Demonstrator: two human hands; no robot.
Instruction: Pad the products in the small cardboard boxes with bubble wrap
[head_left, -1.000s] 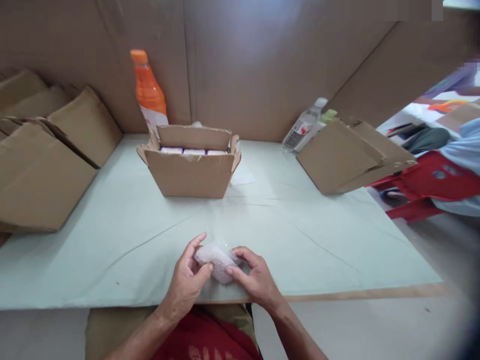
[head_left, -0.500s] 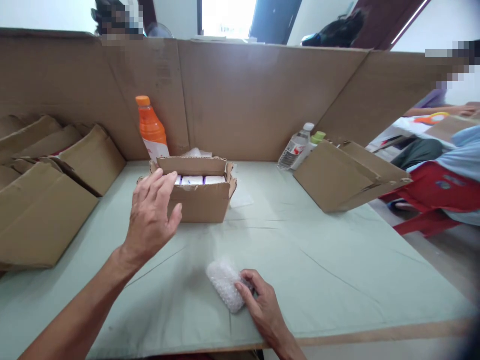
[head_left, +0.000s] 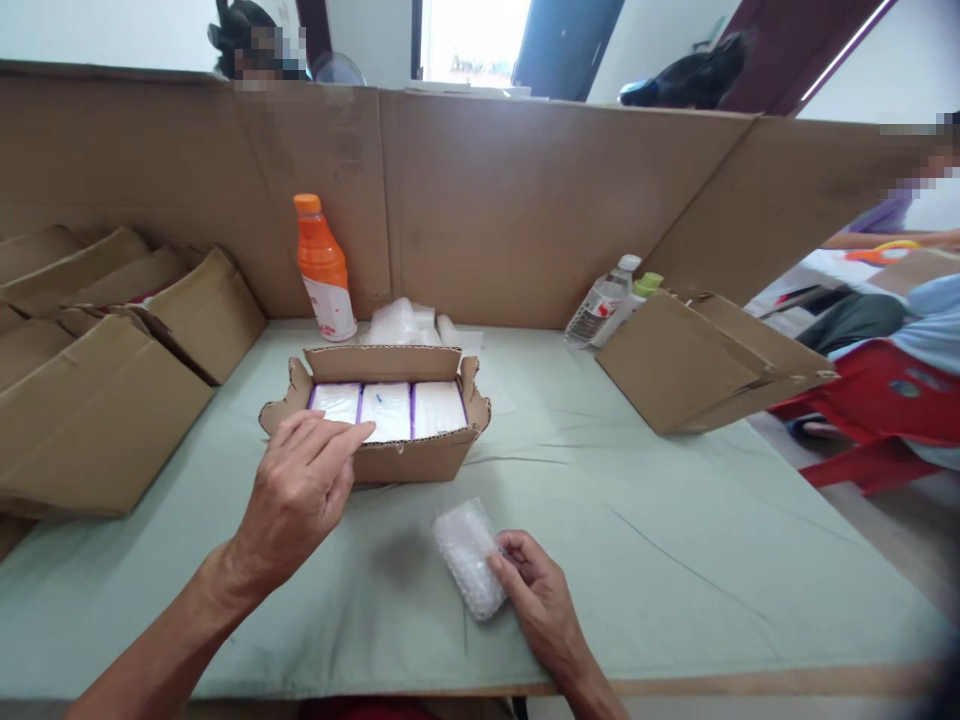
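Note:
My left hand (head_left: 304,490) is at the front left of an open cardboard box (head_left: 405,463), its fingers hooked over the front wall and its thumb below, closed on the edge. Inside stand three white packs (head_left: 386,412) with purple edges, side by side in a row. Lower down, my right hand (head_left: 541,595) pinches the right side of a small flat bubble-wrapped packet (head_left: 471,560) just above the table. What the wrap contains cannot be made out.
Open cartons (head_left: 97,410) crowd the left side. An orange drink bottle (head_left: 324,275) and crumpled clear plastic (head_left: 403,322) stand behind the box. At right are a water bottle (head_left: 600,305) and a tilted carton (head_left: 697,365). A cardboard wall (head_left: 540,210) closes the back.
The box has come nearer to me, showing more of its packs and the plastic behind it. My left hand has lowered and closed on its front edge. My right hand keeps the packet.

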